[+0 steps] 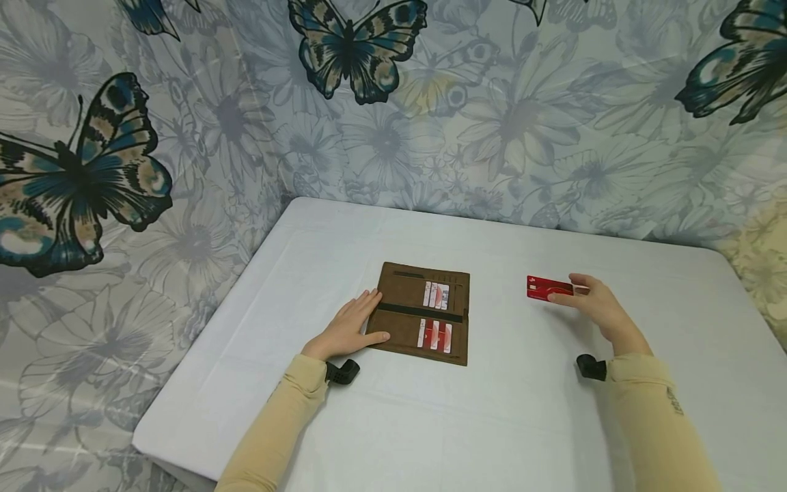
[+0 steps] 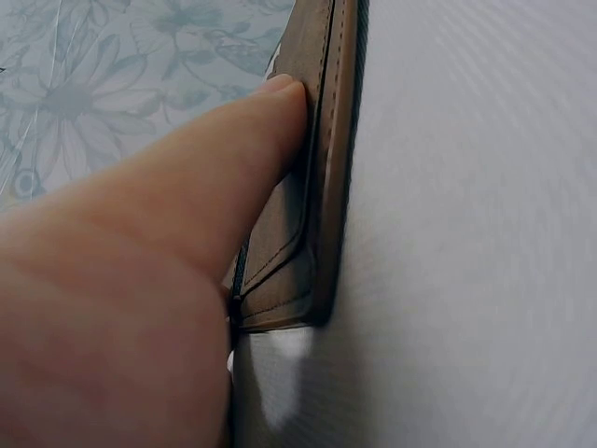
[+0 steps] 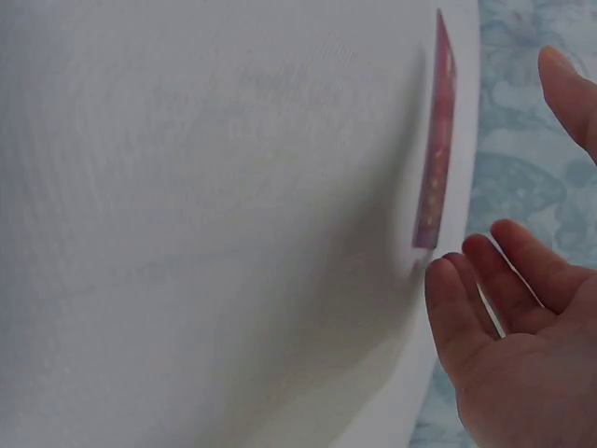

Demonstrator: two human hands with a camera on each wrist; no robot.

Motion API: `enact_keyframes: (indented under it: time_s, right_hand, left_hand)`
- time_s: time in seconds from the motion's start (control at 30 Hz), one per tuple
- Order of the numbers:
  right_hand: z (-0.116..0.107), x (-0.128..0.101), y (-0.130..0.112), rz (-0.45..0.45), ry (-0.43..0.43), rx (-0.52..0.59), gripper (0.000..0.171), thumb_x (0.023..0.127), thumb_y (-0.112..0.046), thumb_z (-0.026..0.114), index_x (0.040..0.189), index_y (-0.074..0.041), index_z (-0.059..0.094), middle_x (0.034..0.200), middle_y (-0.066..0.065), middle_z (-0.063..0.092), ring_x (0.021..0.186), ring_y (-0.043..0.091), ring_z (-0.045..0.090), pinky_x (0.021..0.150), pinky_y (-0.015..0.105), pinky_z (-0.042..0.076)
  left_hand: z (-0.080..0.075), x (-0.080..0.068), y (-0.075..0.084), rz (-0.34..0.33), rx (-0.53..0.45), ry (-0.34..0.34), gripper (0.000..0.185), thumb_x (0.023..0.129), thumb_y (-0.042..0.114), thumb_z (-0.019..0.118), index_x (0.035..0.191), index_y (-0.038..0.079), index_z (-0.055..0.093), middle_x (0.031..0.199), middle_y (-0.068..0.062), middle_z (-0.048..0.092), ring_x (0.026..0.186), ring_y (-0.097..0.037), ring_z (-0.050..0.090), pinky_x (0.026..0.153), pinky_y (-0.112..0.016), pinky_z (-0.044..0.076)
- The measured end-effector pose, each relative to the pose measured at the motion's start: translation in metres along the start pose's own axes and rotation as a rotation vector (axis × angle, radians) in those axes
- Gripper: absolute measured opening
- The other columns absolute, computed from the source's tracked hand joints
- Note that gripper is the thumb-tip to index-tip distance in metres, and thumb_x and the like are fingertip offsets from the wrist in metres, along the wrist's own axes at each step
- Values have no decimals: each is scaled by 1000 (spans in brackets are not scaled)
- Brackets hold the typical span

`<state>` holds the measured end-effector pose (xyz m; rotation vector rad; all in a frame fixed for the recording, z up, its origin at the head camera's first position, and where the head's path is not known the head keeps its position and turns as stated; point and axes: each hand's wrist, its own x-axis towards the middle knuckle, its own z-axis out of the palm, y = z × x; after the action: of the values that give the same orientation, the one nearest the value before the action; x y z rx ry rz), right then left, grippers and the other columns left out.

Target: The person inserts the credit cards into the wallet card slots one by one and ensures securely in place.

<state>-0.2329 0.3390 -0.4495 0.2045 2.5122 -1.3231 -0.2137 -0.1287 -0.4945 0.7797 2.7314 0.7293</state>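
The card names in the wallet (image 1: 424,314) are too small to read. The left hand (image 1: 347,331) lies flat on the wallet. Right of the wallet, the right hand (image 1: 599,307) is loose, fingertips touching the red card (image 1: 547,288), not gripping it.

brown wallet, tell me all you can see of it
The brown wallet lies open and flat on the white table, long and suede-like, with a dark centre fold. Each half has card slots holding red and white cards. The left hand rests on its left edge, fingers straight. The red card by the right hand lies apart from it.
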Motion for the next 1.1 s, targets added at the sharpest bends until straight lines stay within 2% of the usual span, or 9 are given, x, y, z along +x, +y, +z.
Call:
enact_keyframes:
  time_s: [0.33,0.7,0.83,0.93,1.1]
  right_hand:
    - [-2,6,10,-3,32,33,95,87,-42,62,143,12,8,140,37,18,125,47,21,100,60,23]
    - [-1,10,11,39,78,-48,93,84,-41,67,139,16,18,135,37,24,119,46,27,98,58,29]
    - [1,14,13,34,112,-117,92,83,-44,67,136,18,23,126,35,31,111,44,31,93,55,35]
    - [2,17,16,24,145,-173,88,83,-43,67,133,18,27,115,30,34,104,40,33,85,50,38]
    - [4,21,17,23,174,-193,83,83,-39,68,129,18,31,105,24,34,99,37,33,76,43,37]
  left_hand:
    - [2,0,-2,-7,11,4,86,89,54,52,150,10,11,154,-4,6,139,-16,1,111,-36,2]
    - [1,0,-2,-4,16,3,85,89,52,53,149,9,11,154,-5,7,139,-17,1,111,-37,3]
    - [0,-1,-1,0,16,-1,85,90,52,53,149,9,11,154,-5,7,139,-17,1,111,-36,3]
    - [0,-1,-1,4,14,-2,85,90,51,53,149,8,11,154,-6,7,139,-18,1,111,-36,2]
    - [0,0,-2,11,16,4,85,90,51,53,149,7,12,154,-7,8,140,-19,2,111,-37,3]
